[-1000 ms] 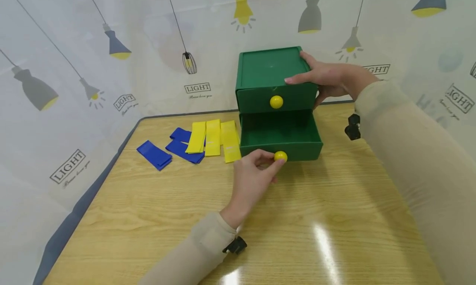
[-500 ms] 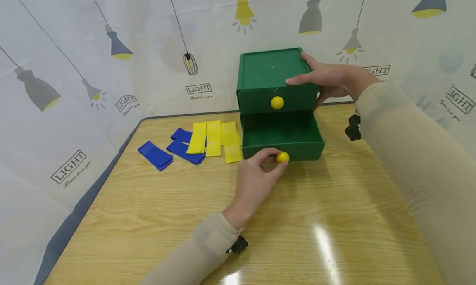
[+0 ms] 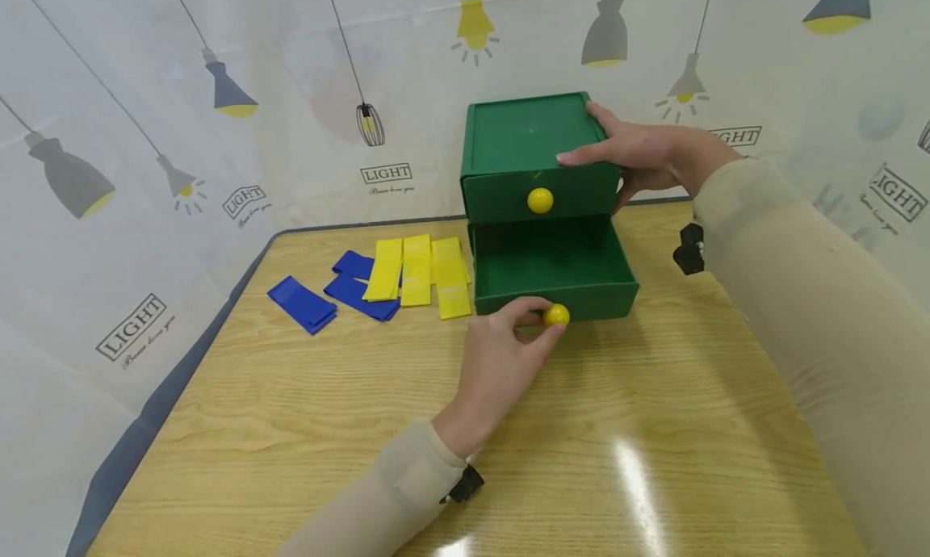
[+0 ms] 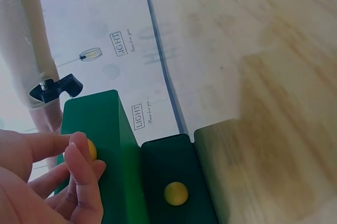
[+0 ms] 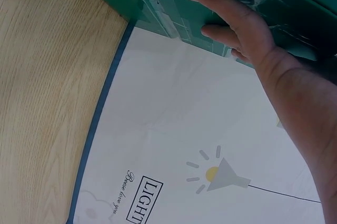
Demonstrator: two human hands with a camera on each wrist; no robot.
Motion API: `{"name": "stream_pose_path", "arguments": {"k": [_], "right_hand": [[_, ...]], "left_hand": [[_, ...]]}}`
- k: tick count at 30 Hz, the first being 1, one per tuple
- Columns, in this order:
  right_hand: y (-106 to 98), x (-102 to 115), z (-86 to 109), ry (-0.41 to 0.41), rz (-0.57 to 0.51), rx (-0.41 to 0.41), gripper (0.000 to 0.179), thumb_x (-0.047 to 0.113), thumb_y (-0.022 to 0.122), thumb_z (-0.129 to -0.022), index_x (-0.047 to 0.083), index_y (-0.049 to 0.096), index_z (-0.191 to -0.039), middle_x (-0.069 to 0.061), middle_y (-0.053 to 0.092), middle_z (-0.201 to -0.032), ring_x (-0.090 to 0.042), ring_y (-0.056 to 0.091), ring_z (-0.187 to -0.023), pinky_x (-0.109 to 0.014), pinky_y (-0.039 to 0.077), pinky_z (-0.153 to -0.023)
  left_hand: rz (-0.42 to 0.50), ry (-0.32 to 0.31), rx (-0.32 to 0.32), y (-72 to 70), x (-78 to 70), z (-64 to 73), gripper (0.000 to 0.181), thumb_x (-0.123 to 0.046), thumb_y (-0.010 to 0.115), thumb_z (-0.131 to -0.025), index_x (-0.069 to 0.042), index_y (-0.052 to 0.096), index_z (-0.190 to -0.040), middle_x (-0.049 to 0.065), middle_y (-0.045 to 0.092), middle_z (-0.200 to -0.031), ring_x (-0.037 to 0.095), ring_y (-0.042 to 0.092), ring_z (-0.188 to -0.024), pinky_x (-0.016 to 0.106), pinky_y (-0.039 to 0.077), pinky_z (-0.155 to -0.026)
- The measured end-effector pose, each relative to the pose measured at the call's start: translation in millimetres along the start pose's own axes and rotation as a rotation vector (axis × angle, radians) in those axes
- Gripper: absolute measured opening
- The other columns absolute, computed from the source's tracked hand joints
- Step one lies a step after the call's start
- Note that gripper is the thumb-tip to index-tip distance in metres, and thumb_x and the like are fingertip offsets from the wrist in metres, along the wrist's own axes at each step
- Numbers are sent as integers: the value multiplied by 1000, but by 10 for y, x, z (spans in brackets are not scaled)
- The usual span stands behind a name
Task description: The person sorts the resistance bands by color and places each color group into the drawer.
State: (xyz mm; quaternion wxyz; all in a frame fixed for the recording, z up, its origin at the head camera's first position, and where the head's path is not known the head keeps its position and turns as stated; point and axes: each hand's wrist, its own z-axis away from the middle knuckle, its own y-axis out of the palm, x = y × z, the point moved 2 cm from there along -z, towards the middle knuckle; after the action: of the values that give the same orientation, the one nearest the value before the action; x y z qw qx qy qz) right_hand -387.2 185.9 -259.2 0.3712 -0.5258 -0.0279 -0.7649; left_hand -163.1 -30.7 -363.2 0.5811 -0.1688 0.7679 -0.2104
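Note:
Thumb and fingers of my left hand pinch the round yellow knob of the lower drawer, which stands pulled out of the green two-drawer cabinet. The inside of that drawer shows bare green. Above it, the upper drawer is closed, with a yellow knob of its own. My right hand rests on the cabinet's top right edge, thumb on the top face. In the right wrist view, fairly straight fingers lie against the cabinet's green side.
Left of the cabinet, several folded yellow strips lie partly over blue strips. Another blue strip lies apart, farther left. Behind the wooden table hangs a white lamp-patterned sheet.
The lower drawer has slid slightly farther out toward me, and my left hand has come with its knob. My right hand and the strips have stayed in place.

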Motion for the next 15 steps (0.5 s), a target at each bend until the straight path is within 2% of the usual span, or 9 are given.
{"name": "stream_pose_path", "arguments": {"k": [3,10,12,15], "right_hand": [[3,5,0,-4,-3,0,120,54,71,-99,62,-37,-150,-4,-26,-178,-49,16,-163,-72,48,-110],[-2,-2,16,-13,-7,4,119,53,70,-100,60,-37,-151,-4,-25,-178,-49,12,-164,-75,46,-110],[-8,-8,23,-10,-10,4,119,53,69,-100,59,-38,-151,-4,-25,-178,-48,13,-164,-75,46,-110],[-12,-19,31,-4,-10,0,119,53,69,-100,59,-38,-151,-4,-25,-178,-49,13,-163,-74,47,-110]], "left_hand": [[-25,14,4,-18,-23,8,23,-24,79,-99,-14,77,-119,7,82,-112,14,77,-76,17,58,-65],[-119,25,26,-63,-78,19,24,-27,79,-99,-15,76,-120,4,82,-113,8,75,-74,17,56,-61],[-127,3,40,-98,-109,13,23,-27,79,-99,-15,77,-119,3,83,-110,7,75,-75,18,56,-60],[-94,-73,85,-208,-176,-20,21,-29,80,-98,-16,77,-115,2,82,-101,11,75,-74,22,59,-61]]}}
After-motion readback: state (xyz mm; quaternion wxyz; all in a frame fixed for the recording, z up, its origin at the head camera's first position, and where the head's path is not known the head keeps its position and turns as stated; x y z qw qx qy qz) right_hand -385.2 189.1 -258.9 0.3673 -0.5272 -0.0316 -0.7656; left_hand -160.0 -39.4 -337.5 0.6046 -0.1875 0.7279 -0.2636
